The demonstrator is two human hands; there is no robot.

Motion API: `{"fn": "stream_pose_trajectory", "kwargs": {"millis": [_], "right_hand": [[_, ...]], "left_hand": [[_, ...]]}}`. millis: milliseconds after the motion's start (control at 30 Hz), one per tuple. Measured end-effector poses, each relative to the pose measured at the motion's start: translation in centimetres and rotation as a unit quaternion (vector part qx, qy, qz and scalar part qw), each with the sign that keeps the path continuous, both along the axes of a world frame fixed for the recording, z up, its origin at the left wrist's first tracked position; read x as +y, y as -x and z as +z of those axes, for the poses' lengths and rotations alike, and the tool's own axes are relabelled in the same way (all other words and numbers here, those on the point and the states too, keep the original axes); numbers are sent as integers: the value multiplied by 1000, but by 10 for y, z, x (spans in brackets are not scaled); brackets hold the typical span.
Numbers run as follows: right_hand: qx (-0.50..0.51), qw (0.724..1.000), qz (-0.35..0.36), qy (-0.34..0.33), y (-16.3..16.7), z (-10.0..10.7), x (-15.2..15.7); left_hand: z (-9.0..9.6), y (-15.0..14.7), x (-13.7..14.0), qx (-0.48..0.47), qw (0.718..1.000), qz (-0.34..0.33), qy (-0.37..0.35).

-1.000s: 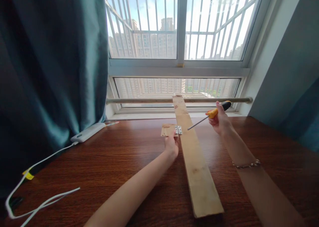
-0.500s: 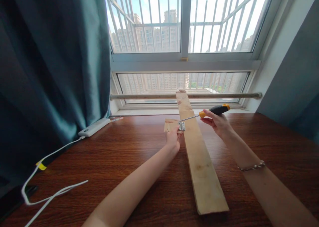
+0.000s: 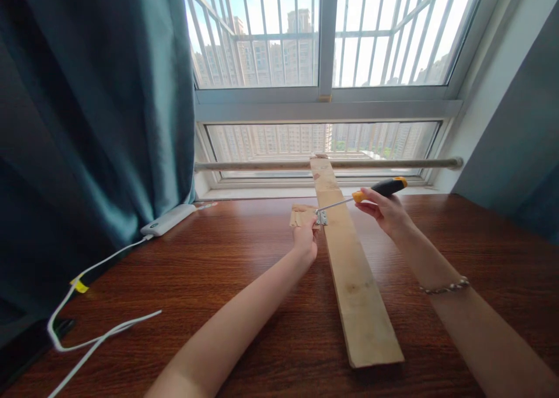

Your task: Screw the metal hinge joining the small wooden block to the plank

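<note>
Our left hand (image 3: 304, 238) pinching the block (image 3: 299, 215), block at the left edge of the board (image 3: 360, 293), our right hand (image 3: 382, 208) gripping the screwdriver (image 3: 390, 186) by its handle, shaft slanting down leftward across the board, tip at the hinge (image 3: 322, 218), board lying lengthwise on the bench (image 3: 209, 258).

The block (image 3: 301, 212) is partly hidden by the left hand (image 3: 305, 240). The screwdriver tip (image 3: 318, 211), at the hinge (image 3: 324, 218), is too small to be made out. Near left, the cable (image 3: 101, 338) is cut off.

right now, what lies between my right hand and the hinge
The screwdriver's shaft crosses from the right hand to the hinge above the long board, as the head view shows.
</note>
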State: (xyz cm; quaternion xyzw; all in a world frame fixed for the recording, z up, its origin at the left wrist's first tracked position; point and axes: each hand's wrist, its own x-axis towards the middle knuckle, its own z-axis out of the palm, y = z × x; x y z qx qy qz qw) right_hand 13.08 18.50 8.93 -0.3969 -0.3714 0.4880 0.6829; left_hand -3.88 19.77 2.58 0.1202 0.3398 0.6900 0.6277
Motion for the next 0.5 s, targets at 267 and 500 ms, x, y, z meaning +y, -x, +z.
{"fn": "stream_pose_trajectory", "kwargs": {"millis": [267,500], "right_hand": [[3,1000,-27,-12,6,1,-2],[-73,995,-34,-60,7,0,-2]], "left_hand": [[2,1,-1,-1,1000,-5,8],[-2,0,2,-4,1000,-4,7]]}}
